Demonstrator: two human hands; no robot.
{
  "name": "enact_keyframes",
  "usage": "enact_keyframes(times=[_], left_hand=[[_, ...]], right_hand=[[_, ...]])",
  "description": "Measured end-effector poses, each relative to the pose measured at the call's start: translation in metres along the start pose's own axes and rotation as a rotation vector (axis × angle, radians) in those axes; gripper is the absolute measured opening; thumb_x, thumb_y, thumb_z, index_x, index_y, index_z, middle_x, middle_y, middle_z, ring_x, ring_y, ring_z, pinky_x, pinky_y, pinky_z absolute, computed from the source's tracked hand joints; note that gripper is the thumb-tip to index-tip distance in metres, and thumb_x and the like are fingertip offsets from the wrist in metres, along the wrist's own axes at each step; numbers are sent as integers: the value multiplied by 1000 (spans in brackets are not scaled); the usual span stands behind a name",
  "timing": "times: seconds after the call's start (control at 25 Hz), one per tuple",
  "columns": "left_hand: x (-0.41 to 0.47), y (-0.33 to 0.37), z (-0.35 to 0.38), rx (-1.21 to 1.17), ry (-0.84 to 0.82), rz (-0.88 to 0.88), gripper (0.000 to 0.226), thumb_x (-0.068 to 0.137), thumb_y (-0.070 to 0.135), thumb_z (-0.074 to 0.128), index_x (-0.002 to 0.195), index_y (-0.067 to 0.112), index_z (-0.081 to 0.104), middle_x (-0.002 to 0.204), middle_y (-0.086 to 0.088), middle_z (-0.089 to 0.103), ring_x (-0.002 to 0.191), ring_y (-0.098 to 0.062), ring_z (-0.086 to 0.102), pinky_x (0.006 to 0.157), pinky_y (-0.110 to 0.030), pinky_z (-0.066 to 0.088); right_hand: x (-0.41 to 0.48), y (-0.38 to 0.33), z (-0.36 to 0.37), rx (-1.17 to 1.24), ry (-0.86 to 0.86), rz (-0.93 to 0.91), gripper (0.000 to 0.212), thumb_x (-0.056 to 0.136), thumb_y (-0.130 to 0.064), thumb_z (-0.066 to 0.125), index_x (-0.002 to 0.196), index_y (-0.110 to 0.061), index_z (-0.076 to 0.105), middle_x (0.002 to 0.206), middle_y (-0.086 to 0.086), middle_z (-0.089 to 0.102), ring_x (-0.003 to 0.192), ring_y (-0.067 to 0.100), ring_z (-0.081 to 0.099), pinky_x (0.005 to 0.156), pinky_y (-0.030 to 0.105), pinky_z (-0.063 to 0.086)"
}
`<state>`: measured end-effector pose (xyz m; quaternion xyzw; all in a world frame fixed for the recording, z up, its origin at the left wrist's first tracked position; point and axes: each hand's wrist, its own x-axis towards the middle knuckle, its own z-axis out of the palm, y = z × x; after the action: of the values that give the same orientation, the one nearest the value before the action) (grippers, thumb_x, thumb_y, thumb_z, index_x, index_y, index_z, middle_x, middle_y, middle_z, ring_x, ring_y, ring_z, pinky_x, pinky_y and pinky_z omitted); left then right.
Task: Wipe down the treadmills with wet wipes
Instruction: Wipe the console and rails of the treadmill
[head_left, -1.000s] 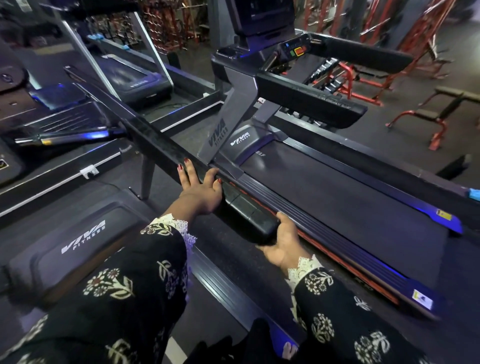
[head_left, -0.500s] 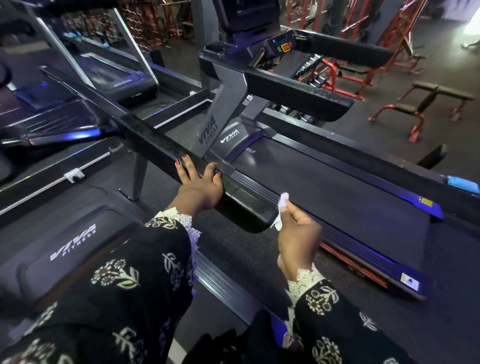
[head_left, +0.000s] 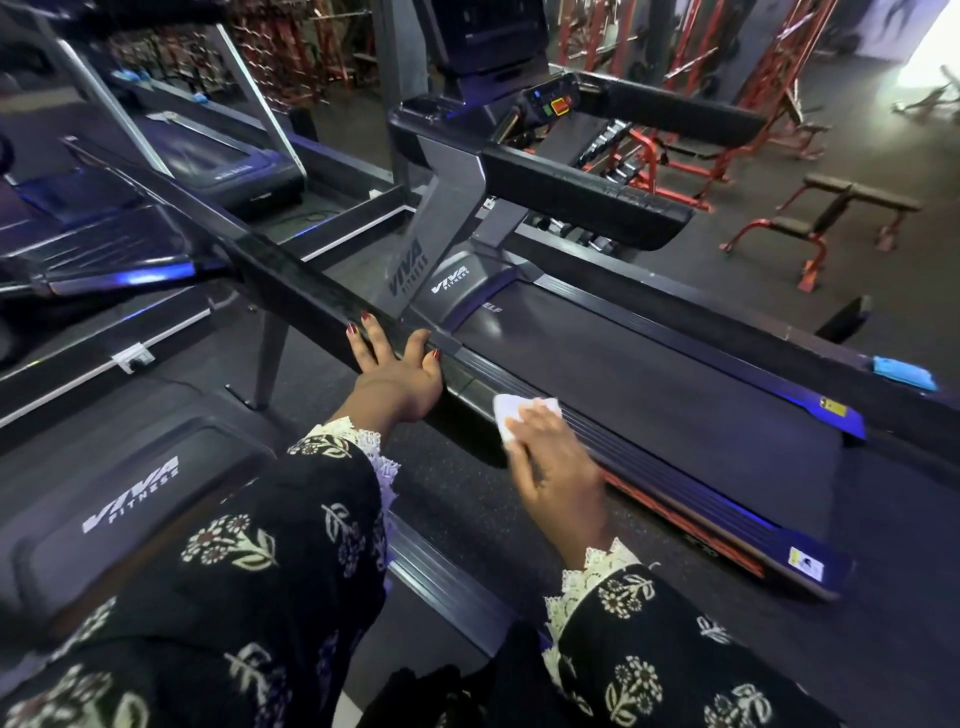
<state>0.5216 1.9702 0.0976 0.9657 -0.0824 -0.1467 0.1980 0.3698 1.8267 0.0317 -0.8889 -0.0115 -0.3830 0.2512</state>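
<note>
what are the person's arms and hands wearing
The left sleeve and right sleeve are long, black, printed with cream flowers and leaves, each ending in a white lace cuff. The left hand has red nail polish; on the right hand nails are unclear.

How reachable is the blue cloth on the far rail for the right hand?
Probably not without leaning: the right hand presses a wipe on the handrail, with the whole belt between it and the cloth. Nothing blocks the way.
</note>
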Motion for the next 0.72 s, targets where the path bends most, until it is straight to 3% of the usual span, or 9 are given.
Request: enact_keyframes(times=[0.12,0.24,0.36,0.44,0.52,0.64,0.72], left_hand=[[1,-5,0,-6,9,31,49,102,43,23,150,40,14,153,-17,-33,138,-39,-34,114,-53,-10],[2,-16,0,-51,27,111,47,102,43,28,148,44,21,155,-15,-28,139,-38,-31,116,-49,-11],[-1,-36,0,-74,132,236,50,102,30,37,149,38,26,160,-13,-14,145,-37,-19,119,-43,-4],[-3,-53,-5,-63,170,308,61,96,13,43,152,29,22,162,-9,-3,148,-32,-8,119,-39,5],[-3,-67,-14,5,141,354,73,88,3,47,153,20,17,162,-6,1,149,-27,-3,119,-33,7],[-6,-80,-24,45,82,339,78,87,2,48,153,10,8,162,-7,-2,149,-23,-4,118,-27,2],[-8,-92,-28,34,62,289,77,88,2,46,154,9,5,162,-7,-4,149,-22,-5,119,-27,1]], right_hand=[[5,3,4,-51,-62,-213,12,84,-8,69,95,-9,74,115,8,69,111,20,64,102,36,46],[15,-15,18,-103,-107,-66,24,73,4,74,95,-7,73,111,11,70,108,24,65,101,40,47],[38,-37,47,-185,-258,-100,39,64,14,73,99,-3,69,111,17,69,107,31,65,97,48,48],[61,-47,61,-158,-326,-75,36,69,15,64,100,-3,66,112,18,67,110,32,63,99,43,48],[82,-56,75,-145,-414,-48,36,81,12,51,113,-3,60,123,18,61,123,31,53,107,37,38],[106,-70,99,-155,-481,-52,40,93,3,40,131,-5,47,140,15,48,136,26,37,113,31,22],[120,-77,113,-168,-483,-44,40,94,1,37,133,-6,45,139,15,48,134,28,38,109,30,25]])
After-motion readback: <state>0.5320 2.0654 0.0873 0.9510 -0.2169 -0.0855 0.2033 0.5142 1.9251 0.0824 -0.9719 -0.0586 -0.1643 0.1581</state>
